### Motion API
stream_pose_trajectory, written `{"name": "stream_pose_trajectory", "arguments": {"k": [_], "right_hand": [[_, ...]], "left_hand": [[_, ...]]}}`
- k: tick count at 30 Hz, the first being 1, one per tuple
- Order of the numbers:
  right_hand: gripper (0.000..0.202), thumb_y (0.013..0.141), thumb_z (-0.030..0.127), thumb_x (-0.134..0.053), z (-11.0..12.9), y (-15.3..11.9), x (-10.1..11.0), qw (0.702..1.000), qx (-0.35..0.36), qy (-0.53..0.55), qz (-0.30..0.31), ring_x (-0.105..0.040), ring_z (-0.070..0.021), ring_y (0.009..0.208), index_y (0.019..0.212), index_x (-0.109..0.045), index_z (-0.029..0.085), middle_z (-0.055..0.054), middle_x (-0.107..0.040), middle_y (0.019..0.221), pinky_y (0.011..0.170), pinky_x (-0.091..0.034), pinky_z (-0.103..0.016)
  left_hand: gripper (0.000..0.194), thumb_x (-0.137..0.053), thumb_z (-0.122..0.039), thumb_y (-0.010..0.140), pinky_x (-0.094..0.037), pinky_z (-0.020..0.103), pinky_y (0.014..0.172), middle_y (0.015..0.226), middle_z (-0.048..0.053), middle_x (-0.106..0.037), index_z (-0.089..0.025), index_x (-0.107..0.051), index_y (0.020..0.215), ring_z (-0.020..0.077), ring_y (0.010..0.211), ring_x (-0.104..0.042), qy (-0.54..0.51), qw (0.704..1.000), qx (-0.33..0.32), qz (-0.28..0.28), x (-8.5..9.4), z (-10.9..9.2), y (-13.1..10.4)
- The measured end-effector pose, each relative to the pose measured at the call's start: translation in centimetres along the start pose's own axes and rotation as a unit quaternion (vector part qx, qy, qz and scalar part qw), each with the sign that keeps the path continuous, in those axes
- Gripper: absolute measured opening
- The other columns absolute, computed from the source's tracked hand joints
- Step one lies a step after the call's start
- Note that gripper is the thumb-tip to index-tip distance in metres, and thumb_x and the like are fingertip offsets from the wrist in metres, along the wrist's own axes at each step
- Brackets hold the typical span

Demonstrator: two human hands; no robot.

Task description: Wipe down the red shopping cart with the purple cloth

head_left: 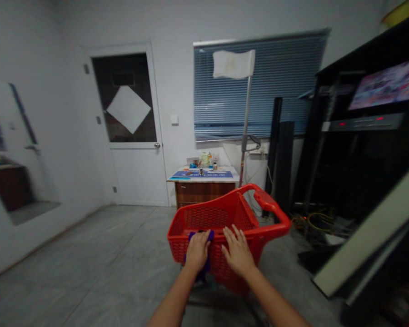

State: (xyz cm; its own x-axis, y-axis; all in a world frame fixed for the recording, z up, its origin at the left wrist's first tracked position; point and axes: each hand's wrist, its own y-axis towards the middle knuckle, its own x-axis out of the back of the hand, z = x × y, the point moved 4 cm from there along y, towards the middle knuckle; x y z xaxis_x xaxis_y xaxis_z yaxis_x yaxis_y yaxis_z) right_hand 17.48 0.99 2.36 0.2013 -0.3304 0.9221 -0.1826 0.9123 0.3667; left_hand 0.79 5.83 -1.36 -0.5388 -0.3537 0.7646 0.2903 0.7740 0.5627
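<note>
Head view: a purple cloth (pixel 206 267) is gripped by the left hand (pixel 197 251) over the near rim of a red cart (pixel 220 261). Beside it, the right hand (pixel 239 252) is held open at the same rim, fingers spread. The cart is set on the grey floor (pixel 105 268), before a small desk (pixel 204 193).

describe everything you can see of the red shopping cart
The red shopping cart looks plastic, with perforated basket walls and a looped handle rising at its right end. It stands upright on the floor, before the desk; its base is dim. A purple cloth hangs over the near rim under the left hand; the right hand lies spread there.
</note>
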Motion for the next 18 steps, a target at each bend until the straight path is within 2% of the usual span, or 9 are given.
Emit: {"name": "stream_pose_trajectory", "arguments": {"k": [4, 9, 15, 18], "right_hand": [[0.06, 0.093, 0.042, -0.035, 0.5, -0.1, -0.1, 1.0, -0.004, 0.002, -0.004, -0.014, -0.0257, 0.145, 0.147, -0.037, 0.016, -0.001, -0.032, 0.154, 0.119, -0.008, -0.043], [0.059, 0.095, 0.044, -0.032, 0.4, -0.3, 0.0, 1.0, -0.008, 0.004, -0.011, -0.016, -0.0255, 0.145, 0.146, -0.039, 0.016, -0.003, -0.035, 0.153, 0.119, -0.009, -0.044], [0.06, 0.094, 0.045, -0.033, -0.3, -0.2, -0.4, 1.0, -0.002, 0.009, -0.015, -0.015, -0.0252, 0.145, 0.147, -0.037, 0.017, -0.003, -0.034, 0.153, 0.119, -0.007, -0.044], [0.06, 0.094, 0.046, -0.033, -0.3, -0.1, -0.6, 1.0, -0.005, 0.012, -0.021, -0.014, -0.0255, 0.145, 0.147, -0.037, 0.017, -0.003, -0.034, 0.153, 0.119, -0.006, -0.044]], "left_hand": [[0.042, -0.043, -0.015, 0.092, -0.038, 0.044, 0.107, 0.125, 0.009, -0.063, -0.019, -0.053, 0.133, 0.0224, 0.117, -0.055, -0.006, 1.0, 0.016, -0.006, -0.2, -0.5, -0.1], [0.048, -0.042, -0.014, 0.092, -0.033, 0.044, 0.112, 0.14, 0.006, -0.053, -0.022, -0.046, 0.139, 0.0196, 0.13, -0.046, -0.047, 0.999, -0.021, 0.0, -1.2, -2.3, -0.1], [0.043, -0.043, -0.013, 0.092, -0.037, 0.045, 0.109, 0.127, 0.008, -0.062, -0.02, -0.052, 0.133, 0.0212, 0.12, -0.053, -0.021, 0.999, 0.006, -0.026, -0.6, -0.5, -0.3], [0.041, -0.042, -0.013, 0.092, -0.037, 0.046, 0.108, 0.123, 0.009, -0.063, -0.019, -0.055, 0.13, 0.0223, 0.117, -0.055, -0.006, 0.999, 0.026, -0.023, -0.3, -0.9, 0.1]]}}
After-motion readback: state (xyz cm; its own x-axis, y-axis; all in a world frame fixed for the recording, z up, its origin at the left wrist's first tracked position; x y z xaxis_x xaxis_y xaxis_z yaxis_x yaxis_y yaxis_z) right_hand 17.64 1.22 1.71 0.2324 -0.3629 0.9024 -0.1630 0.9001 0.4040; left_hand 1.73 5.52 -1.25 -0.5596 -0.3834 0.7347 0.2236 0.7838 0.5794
